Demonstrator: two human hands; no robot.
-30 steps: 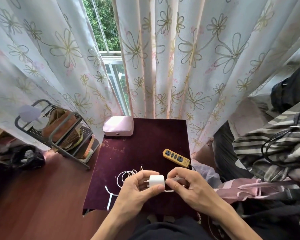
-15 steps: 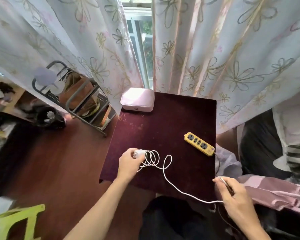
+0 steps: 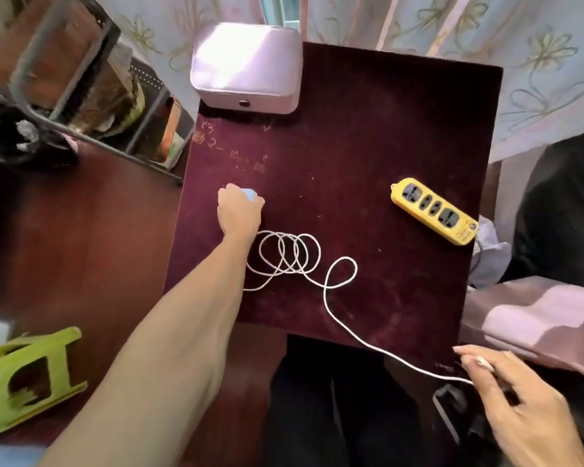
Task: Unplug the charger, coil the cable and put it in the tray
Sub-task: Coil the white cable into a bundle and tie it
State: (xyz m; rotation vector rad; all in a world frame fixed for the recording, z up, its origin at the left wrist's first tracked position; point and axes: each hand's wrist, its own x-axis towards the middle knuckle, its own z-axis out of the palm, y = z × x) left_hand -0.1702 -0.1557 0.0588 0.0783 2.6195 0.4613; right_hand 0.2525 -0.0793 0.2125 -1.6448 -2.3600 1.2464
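My left hand (image 3: 239, 210) rests on the dark red table (image 3: 368, 136), shut on the white charger block (image 3: 249, 194), which peeks out past the fingers. The white cable (image 3: 326, 291) runs from it in several loose loops beside my forearm. From there it trails across the table's front edge to my right hand (image 3: 523, 409). That hand pinches the cable's plug end off the table's front right corner. The yellow power strip (image 3: 434, 210) lies at the table's right side with nothing plugged in. The pink tray or box (image 3: 246, 67) sits at the table's far left corner.
A metal rack (image 3: 81, 79) with bags stands left of the table on the wooden floor. A green plastic stool (image 3: 24, 379) lies at the lower left. Flowered curtains hang behind the table. Bedding and clothes (image 3: 536, 318) are piled at the right.
My hands have separated: the left carried the charger forward onto the table, the right drew the cable's end out to the right. The cable's loops have spread out. The camera has tilted downward.
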